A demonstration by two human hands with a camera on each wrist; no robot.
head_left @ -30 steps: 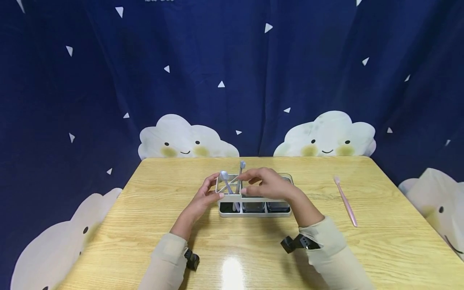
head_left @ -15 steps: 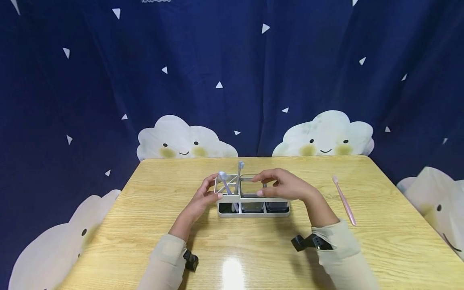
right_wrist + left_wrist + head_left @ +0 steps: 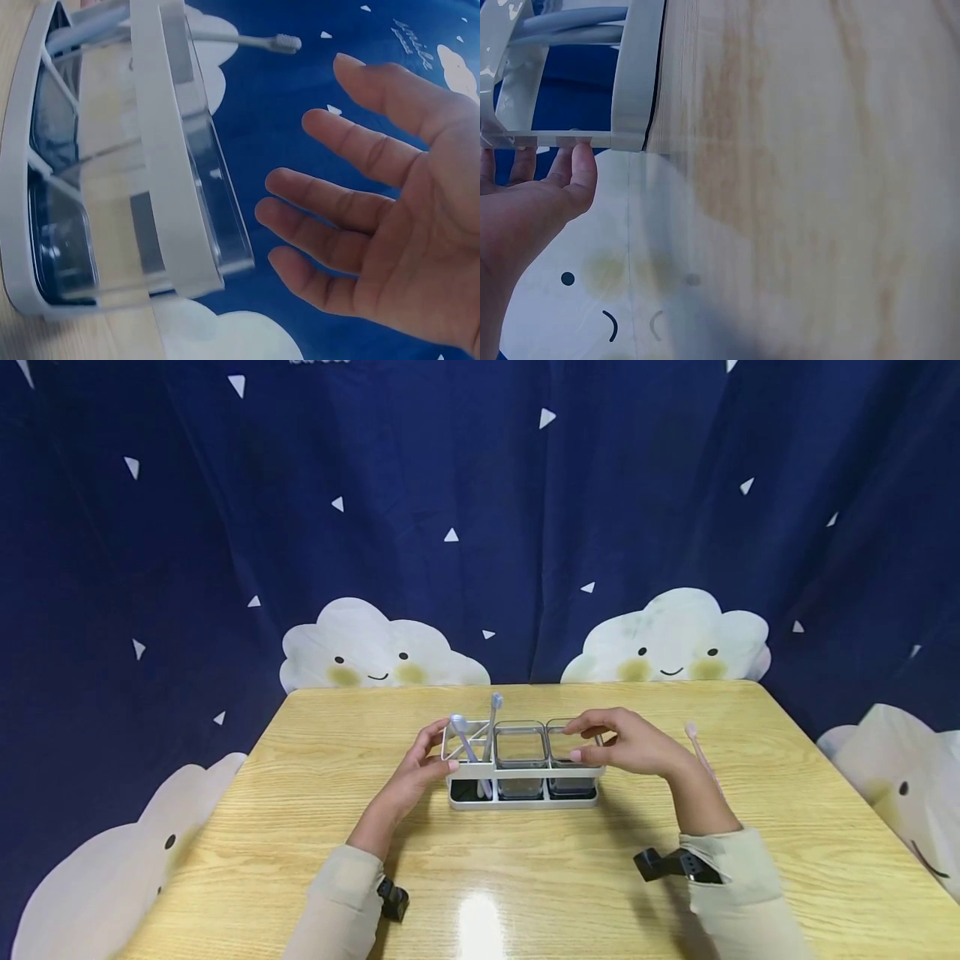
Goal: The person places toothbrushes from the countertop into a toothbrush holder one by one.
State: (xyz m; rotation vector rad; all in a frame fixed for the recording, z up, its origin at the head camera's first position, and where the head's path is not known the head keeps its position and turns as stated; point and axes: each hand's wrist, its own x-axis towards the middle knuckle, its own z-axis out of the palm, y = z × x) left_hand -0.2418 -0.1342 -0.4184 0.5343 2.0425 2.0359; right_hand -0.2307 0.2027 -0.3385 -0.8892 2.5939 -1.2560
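A white toothbrush holder (image 3: pixel 471 804) stands on the table. Its left compartment holds two leaning toothbrushes, one with a pale blue-white head (image 3: pixel 459 723) and another with a blue head (image 3: pixel 496 702). Clear square cups sit in the middle (image 3: pixel 521 788) and right (image 3: pixel 573 787) compartments. My left hand (image 3: pixel 415 771) grips the holder's left end, thumb at the front and fingers behind; the left wrist view has the fingertips against its end bar. Over the right cup hovers my right hand (image 3: pixel 633 743), fingers loosely bent and apart, nothing in them.
A pink toothbrush (image 3: pixel 702 757) lies on the table at the right, partly hidden by my right forearm. The wooden table (image 3: pixel 525 877) ends at a dark blue curtain (image 3: pixel 480 485) with clouds and white triangles.
My right hand has moved right, from beside the blue-headed toothbrush, past the middle cup to over the right cup. My left hand stays on the holder's end.
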